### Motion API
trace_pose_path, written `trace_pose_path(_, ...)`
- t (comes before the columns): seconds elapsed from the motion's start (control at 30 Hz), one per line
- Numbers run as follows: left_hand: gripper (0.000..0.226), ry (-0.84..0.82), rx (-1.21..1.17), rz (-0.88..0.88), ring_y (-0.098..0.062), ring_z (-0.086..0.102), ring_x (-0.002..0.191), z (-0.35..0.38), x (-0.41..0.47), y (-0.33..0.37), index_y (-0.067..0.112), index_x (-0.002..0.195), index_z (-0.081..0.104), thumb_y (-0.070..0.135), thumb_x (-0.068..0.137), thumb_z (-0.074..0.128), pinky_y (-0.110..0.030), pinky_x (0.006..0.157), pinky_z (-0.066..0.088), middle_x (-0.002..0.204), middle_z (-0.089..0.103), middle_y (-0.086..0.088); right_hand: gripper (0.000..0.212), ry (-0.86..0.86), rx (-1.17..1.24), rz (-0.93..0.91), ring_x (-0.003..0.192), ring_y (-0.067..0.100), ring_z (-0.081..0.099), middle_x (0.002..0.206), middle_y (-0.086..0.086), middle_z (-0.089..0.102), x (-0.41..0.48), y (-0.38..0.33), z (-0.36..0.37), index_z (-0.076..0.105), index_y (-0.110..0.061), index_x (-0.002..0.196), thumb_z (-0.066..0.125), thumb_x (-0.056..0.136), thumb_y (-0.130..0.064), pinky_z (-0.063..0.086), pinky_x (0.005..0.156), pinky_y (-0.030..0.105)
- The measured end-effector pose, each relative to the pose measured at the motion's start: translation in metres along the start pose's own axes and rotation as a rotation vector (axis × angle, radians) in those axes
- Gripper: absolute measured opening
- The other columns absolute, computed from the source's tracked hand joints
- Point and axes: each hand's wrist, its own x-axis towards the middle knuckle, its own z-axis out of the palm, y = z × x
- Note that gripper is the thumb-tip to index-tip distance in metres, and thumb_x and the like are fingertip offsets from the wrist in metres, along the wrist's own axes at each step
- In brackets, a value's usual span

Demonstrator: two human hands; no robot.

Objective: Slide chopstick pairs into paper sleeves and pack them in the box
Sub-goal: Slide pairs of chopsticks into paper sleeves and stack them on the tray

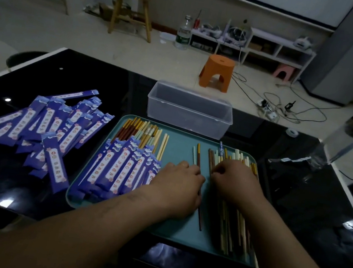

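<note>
A glossy black table (100, 79) carries a smooth teal plastic tray (167, 226) with rounded corners. Behind it stands a clear, rectangular plastic box (187, 117), lid off. Flat purple paper sleeves (39, 125) lie heaped on the table to the left. Sleeved chopsticks (123, 167) fill the tray's left side, their bare ends brown, yellow and cream.

The left hand (179, 186), palm down, curls its fingers onto a slim brown chopstick (200, 217) at mid-tray, gripping it beside a pale mint chopstick (194, 155). The right hand (236, 183) bends its fingers into the loose chopsticks (231, 232). Its fingertips are hidden, so I cannot tell whether it holds any.
</note>
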Motion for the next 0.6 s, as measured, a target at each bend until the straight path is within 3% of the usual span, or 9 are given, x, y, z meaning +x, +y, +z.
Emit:
trace_pose_path(0.27,0.035,0.031,-0.013,-0.006,-0.027,0.052,0.116,0.001,-0.003,0.000,0.022,0.127,0.058,0.043,0.099,0.050,-0.046,0.095,0.043,0.128,0.058,-0.003,0.008,0.044,-0.146,0.070,0.074,0.018,0.061,0.084,0.000,0.065,-0.001,-0.002,0.005,0.067,-0.019,0.089,0.060,0.094,-0.021,0.036,0.051,0.026)
trace_pose_path(0.47,0.035,0.020,-0.050,0.019,-0.026,0.050,0.121,0.004,-0.006,-0.004,0.028,0.129,0.060,0.046,0.100,0.049,-0.048,0.098,0.043,0.133,0.056,0.000,0.010,0.070,-0.161,0.059,0.067,0.016,0.060,0.077,-0.001,0.062,-0.001,-0.004,0.012,0.065,-0.019,0.083,0.063,0.092,-0.021,0.036,0.050,0.026)
trace_pose_path(0.6,0.033,0.018,-0.075,0.019,-0.024,0.049,0.120,0.003,-0.008,-0.007,0.028,0.127,0.061,0.044,0.101,0.049,-0.046,0.099,0.041,0.133,0.056,-0.001,0.005,0.074,-0.171,0.050,0.069,0.014,0.058,0.081,-0.003,0.060,-0.003,-0.008,0.014,0.062,-0.021,0.090,0.064,0.093,-0.025,0.035,0.050,0.026)
